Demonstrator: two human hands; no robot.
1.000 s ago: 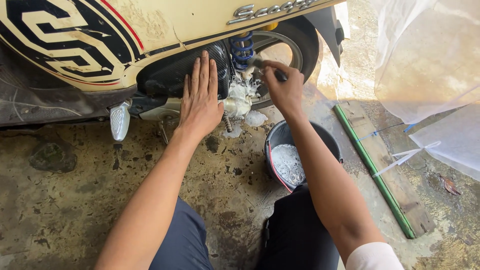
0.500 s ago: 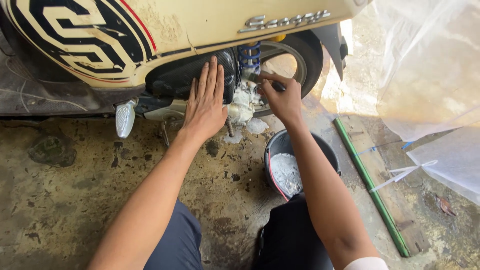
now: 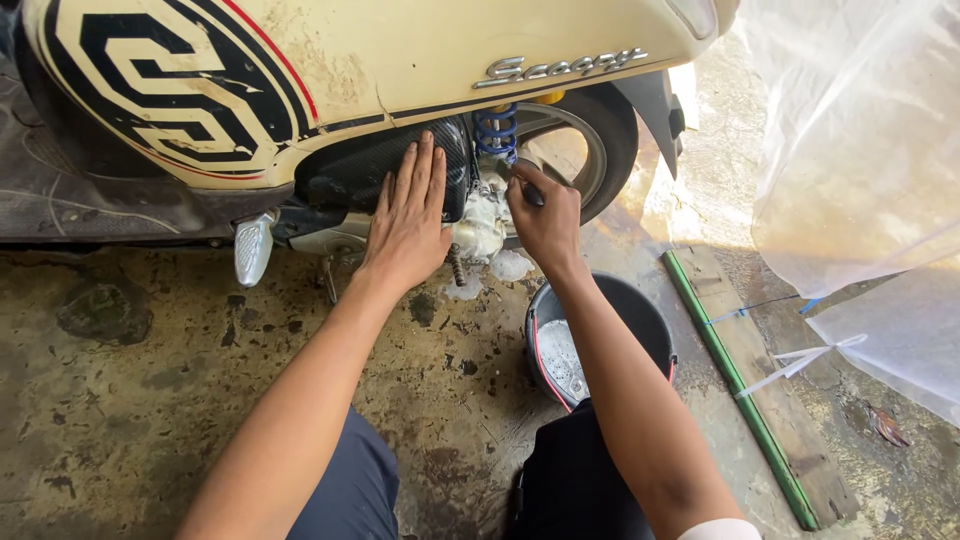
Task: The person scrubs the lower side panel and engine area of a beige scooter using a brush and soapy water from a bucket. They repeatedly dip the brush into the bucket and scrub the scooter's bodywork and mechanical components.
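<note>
We see a cream scooter (image 3: 420, 50) with glossy, dust-streaked side panels and a bold black and red angular pattern filling the top of the view. Our left hand (image 3: 408, 225) lies flat, fingers straight and together pointing to 12 o'clock, palm pressed on the black textured engine cover (image 3: 350, 175) under the panel. Our right hand (image 3: 545, 222), just at 3 o'clock of the left, is curled into a fist around a dark brush handle (image 3: 528, 188), whose working end is hidden in white soapy foam (image 3: 482, 225) clinging to the engine parts. Above the foam at 12 o'clock stands a blue coiled shock spring (image 3: 497, 131), and behind it the grey spoked rear wheel (image 3: 585, 150) in its black tyre.

At 5 o'clock of the right hand, under the forearm, sits a round black bucket (image 3: 640, 320) with sudsy water inside. The floor (image 3: 130, 400) is rough, stained concrete, wet and blotchy. At 4 o'clock a weathered plank with a green edge (image 3: 745, 385) runs diagonally, bordered by thin translucent plastic sheeting (image 3: 860, 150). Open floor lies to 8 o'clock; the gap between panel, wheel and bucket is tight.
</note>
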